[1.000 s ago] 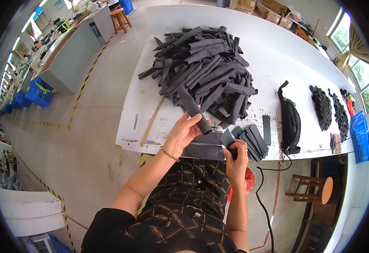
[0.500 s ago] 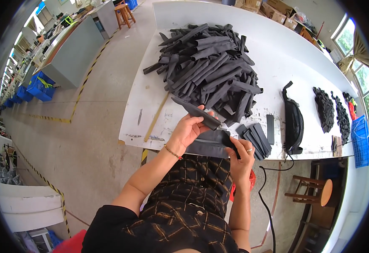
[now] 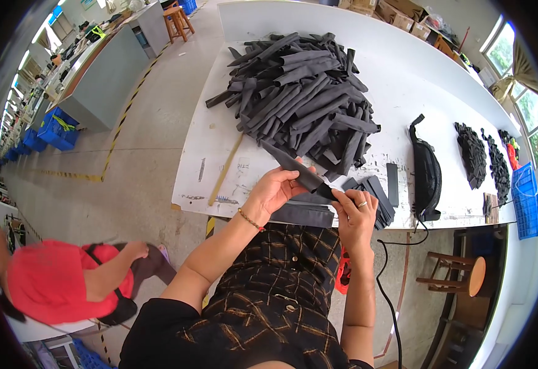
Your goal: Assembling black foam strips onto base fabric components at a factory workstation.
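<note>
Panel (image 3: 326, 192) in right grip (image 3: 356, 212) moved to tube (image 3: 308, 179), left grip (image 3: 277, 189) holding tube

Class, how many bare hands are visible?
3: the wearer's left hand holding a dark grey fabric tube, right hand at its end, red-shirted co-worker's hand lower left; others may be hidden.

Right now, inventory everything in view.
Held fabric tube: one, dark grey, centre
Thin flat strip: one, black, tube's right end
Heaped fabric tubes: many, dark grey, tabletop
Flat rectangular pieces: several, dark grey, right of strip
Curved bag: one, black, table right
Table: one, white, centre
Plastic basket: one, blue, far right
Plastic crates: several, blue, left
Wooden stools: two-plus, brown, lower right, top left
Co-worker: one, red top, lower left
Left hand: one, bare, on tube
Right hand: one, bare, on strip
</note>
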Tool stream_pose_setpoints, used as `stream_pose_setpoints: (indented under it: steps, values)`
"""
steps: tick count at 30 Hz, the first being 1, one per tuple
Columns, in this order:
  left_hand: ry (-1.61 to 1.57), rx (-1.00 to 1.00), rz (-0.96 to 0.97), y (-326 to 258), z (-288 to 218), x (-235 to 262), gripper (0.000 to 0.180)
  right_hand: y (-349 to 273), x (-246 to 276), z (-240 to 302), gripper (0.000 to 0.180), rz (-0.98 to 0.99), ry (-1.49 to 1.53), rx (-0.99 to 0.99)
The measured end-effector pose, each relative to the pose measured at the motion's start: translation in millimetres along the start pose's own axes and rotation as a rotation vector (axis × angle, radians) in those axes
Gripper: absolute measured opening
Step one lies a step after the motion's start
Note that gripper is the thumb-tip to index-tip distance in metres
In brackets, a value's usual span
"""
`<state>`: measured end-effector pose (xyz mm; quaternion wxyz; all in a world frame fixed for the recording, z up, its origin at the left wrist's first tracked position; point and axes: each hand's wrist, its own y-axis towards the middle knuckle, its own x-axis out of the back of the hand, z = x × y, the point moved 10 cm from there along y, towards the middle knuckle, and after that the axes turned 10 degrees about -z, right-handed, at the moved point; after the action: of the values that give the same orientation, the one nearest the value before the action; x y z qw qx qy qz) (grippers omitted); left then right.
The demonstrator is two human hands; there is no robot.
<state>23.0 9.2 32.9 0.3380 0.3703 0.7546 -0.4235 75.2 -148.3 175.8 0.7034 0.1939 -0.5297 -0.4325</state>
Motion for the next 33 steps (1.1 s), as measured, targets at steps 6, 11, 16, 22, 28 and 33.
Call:
stream_pose_setpoints:
  steps: [6, 11, 16, 22, 28, 33]
  values:
    - [0.025, -0.023, 0.052, -9, 0, -15, 0.038, 2, -1, 8, 0.037, -0.024, -0.1, 0.103]
    - [0.183, -0.234, 0.008, -27, -4, -32, 0.052, 1, -12, 20, 0.042, -0.022, -0.111, 0.1]
    - [0.094, -0.403, 0.206, -45, -8, -62, 0.057, -10, -27, 18, 0.056, -0.051, 0.155, -0.171]
    - [0.138, -0.361, 0.139, -30, -3, -51, 0.028, -42, -34, 16, 0.043, 0.067, 0.144, -0.226]
    - [0.063, -0.2, 0.026, -24, 31, -37, 0.026, -17, -46, 33, 0.034, 0.061, 0.201, -0.085]
    - [0.058, -0.32, 0.012, -25, -2, -29, 0.027, -30, -44, 18, 0.025, 0.193, 0.239, -0.243]
